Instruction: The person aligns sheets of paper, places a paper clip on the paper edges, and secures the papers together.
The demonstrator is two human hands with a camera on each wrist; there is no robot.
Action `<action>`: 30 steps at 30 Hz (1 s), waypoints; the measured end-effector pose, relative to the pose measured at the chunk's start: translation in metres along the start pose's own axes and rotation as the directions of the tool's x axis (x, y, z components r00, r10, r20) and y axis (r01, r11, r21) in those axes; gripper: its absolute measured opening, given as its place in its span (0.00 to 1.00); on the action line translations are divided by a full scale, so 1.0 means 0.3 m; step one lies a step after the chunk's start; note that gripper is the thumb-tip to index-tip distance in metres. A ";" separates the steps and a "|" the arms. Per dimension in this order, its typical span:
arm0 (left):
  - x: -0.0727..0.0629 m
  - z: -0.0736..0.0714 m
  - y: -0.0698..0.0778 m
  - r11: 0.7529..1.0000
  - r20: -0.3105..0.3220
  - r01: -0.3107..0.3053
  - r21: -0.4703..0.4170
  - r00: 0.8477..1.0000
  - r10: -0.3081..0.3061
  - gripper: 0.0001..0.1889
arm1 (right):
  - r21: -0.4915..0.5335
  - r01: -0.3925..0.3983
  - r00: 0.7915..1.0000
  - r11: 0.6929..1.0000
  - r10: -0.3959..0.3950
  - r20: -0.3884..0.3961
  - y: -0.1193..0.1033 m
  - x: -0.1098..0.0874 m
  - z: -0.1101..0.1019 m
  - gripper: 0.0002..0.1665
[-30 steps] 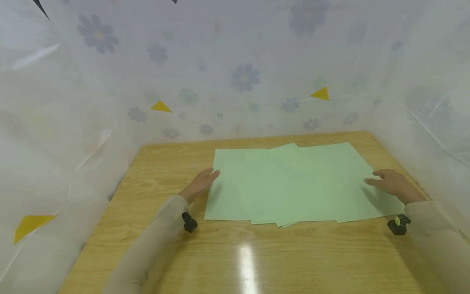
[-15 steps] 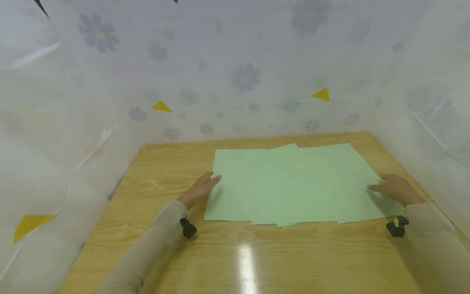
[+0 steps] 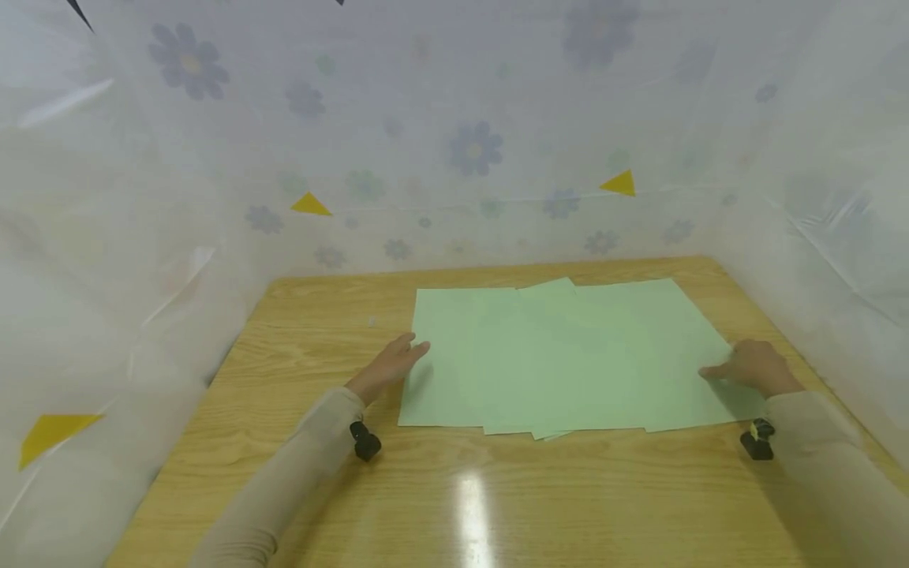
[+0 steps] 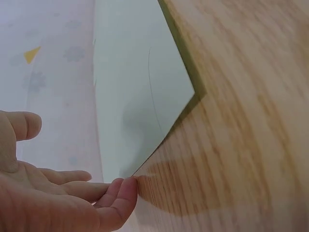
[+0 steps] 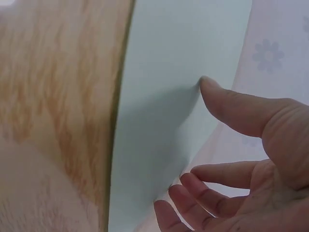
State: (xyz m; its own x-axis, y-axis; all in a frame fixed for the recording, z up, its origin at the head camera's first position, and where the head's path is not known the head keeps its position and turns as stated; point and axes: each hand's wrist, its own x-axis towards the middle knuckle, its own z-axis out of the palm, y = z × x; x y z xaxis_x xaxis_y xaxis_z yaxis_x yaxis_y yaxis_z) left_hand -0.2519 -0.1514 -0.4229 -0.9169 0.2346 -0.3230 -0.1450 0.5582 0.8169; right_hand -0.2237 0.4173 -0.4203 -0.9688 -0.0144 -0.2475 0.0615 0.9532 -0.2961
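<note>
Pale green paper sheets [image 3: 540, 355] lie overlapped and unevenly fanned across the table. My left hand [image 3: 387, 368] is at their left edge. In the left wrist view, its fingertips [image 4: 126, 191] touch the paper edge near a corner, while the thumb stands apart above the sheet. At the opposite end, my right hand [image 3: 757, 368] reaches over the right edge. The right wrist view has the thumb [image 5: 236, 108] with its tip on the paper surface and the loosely bent fingers against the edge. The left sheet's corner [image 4: 181, 92] casts a shadow on the wood.
The wooden table [image 3: 426, 505] runs in front of and left of the sheets. Floral plastic sheeting [image 3: 469, 205] with yellow triangles walls the back and sides. A tiny pale bit [image 3: 371, 322] lies left of the paper. Small black cameras [image 3: 365, 442] are on both wrists.
My right hand has come down onto the right edge and shifted left, and the right-hand sheets have slid slightly left with it. The left hand has barely moved.
</note>
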 end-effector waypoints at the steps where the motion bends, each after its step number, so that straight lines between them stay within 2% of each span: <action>1: -0.003 0.002 0.004 1.000 -0.002 0.004 0.004 1.000 -0.004 0.39 | -0.004 0.000 1.000 1.000 0.000 0.004 -0.002 0.000 0.001 0.44; 3: -0.006 0.008 0.011 1.000 -0.005 0.006 0.015 1.000 -0.006 0.38 | -0.005 0.004 1.000 1.000 -0.004 0.004 -0.008 -0.001 0.002 0.44; 13: 0.010 0.048 0.019 0.999 -0.008 -0.022 0.023 1.000 0.023 0.36 | -0.015 -0.009 0.999 1.000 0.009 0.033 -0.055 0.002 -0.001 0.57; 18: 0.012 0.064 0.026 0.999 -0.006 -0.034 0.040 0.999 0.034 0.36 | -0.025 0.031 0.999 0.999 -0.030 0.037 -0.082 0.016 0.007 0.58; 23: 0.013 0.077 0.033 0.998 0.006 -0.044 0.055 0.999 0.043 0.35 | 0.023 0.056 0.997 0.998 -0.057 0.046 -0.108 0.031 0.022 0.59; 30: 0.007 0.089 0.041 0.997 0.048 -0.059 0.055 0.997 0.057 0.36 | 0.070 0.078 0.995 0.994 -0.082 0.063 -0.149 0.042 0.036 0.52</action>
State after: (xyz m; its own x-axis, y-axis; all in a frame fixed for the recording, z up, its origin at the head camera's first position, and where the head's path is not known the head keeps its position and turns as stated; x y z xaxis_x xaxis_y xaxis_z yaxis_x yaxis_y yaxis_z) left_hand -0.2457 -0.1228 -0.4261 -0.9048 0.3035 -0.2987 -0.0698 0.5861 0.8072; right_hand -0.2360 0.3714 -0.4200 -0.9536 -0.1116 -0.2797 0.0027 0.9256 -0.3785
